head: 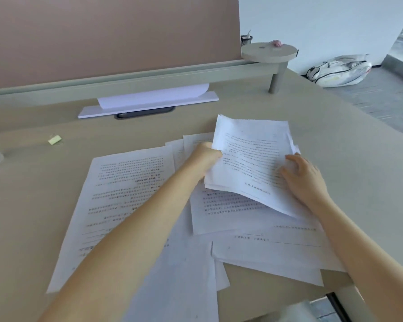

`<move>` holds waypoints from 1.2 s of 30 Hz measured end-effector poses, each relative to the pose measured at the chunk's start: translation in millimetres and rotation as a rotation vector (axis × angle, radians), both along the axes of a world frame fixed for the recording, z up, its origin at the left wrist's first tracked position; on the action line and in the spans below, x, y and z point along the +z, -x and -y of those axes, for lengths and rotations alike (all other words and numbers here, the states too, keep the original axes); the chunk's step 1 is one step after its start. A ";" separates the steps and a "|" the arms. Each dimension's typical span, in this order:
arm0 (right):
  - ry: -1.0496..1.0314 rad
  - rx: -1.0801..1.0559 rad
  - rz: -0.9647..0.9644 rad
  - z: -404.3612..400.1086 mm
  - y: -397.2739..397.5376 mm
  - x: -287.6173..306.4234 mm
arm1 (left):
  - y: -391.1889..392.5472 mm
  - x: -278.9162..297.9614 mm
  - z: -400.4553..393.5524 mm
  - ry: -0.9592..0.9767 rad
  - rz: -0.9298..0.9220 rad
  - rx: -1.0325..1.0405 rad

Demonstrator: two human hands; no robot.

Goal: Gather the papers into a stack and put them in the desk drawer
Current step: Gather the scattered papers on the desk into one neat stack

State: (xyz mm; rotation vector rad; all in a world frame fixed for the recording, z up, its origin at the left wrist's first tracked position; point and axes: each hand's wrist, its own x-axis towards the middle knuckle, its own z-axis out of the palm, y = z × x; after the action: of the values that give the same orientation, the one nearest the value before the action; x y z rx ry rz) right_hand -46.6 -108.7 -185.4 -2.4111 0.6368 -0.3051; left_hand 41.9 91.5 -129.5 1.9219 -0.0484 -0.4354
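Note:
A thin bundle of printed white papers point(251, 156) is lifted off the desk, tilted up at its far end. My left hand point(206, 156) grips its left edge. My right hand point(305, 177) rests on its right edge with fingers spread over the top sheet. Under and around the bundle, several loose printed sheets point(130, 194) lie scattered and overlapping on the beige desk point(335, 140), some reaching the front edge. The drawer is not in view.
A curled blank sheet on a white flat board point(149, 103) lies at the back by the brown partition. A small yellow eraser point(54, 139) sits at left. A round raised shelf point(270, 52) stands at the back right. A white bag point(340, 69) lies on the floor beyond.

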 end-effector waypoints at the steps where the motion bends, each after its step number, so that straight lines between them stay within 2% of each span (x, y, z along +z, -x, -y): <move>1: -0.079 -0.007 0.032 -0.7 2.3 4.0 | 2.4 3.3 -6.4 -0.032 0.074 0.019; 3: -0.206 0.008 0.103 -7.8 8.0 13.1 | 13.0 16.2 -33.3 -0.052 0.179 0.093; 6: -0.222 0.131 0.136 -33.7 11.7 30.5 | 39.6 25.4 -94.8 -0.086 0.261 0.243; 10: -0.178 0.395 0.081 -96.1 1.0 50.3 | 76.6 12.8 -160.7 -0.118 0.153 0.289; 14: -0.016 0.632 -0.049 -152.4 -4.1 39.5 | 98.8 -13.9 -212.1 -0.211 -0.010 0.341; 15: 0.027 0.669 -0.100 -162.8 -2.6 33.7 | 101.9 -21.7 -220.9 -0.270 -0.019 0.363; 18: 0.186 0.747 -0.212 -187.1 4.7 13.3 | 102.3 -41.1 -236.5 -0.676 0.036 0.444; 19: 0.251 0.764 -0.205 -192.7 7.6 6.2 | 102.5 -42.6 -237.2 -0.729 0.051 0.455; 22: 0.374 0.759 -0.144 -199.8 11.1 -6.4 | 99.1 -38.6 -240.9 -0.631 0.103 0.500; 26: 0.311 0.696 -0.090 -198.7 6.9 -7.9 | 89.1 -26.0 -258.2 -0.242 0.023 0.588; 29: 0.230 0.675 -0.046 -198.6 6.4 -8.5 | 86.0 -26.1 -265.2 -0.140 -0.034 0.499; 32: 0.048 0.646 0.023 -195.2 2.9 -7.3 | 86.8 -27.6 -260.3 -0.186 0.039 0.413; 36: -0.313 0.585 0.066 -185.3 1.0 6.1 | 87.1 4.8 -264.7 -0.170 0.314 0.616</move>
State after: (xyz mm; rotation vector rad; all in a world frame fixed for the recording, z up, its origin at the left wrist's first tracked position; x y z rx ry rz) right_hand -47.6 76.7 -179.3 -2.1535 -0.0647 -0.0310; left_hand -45.2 356.2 -124.7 2.0342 0.3772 0.2830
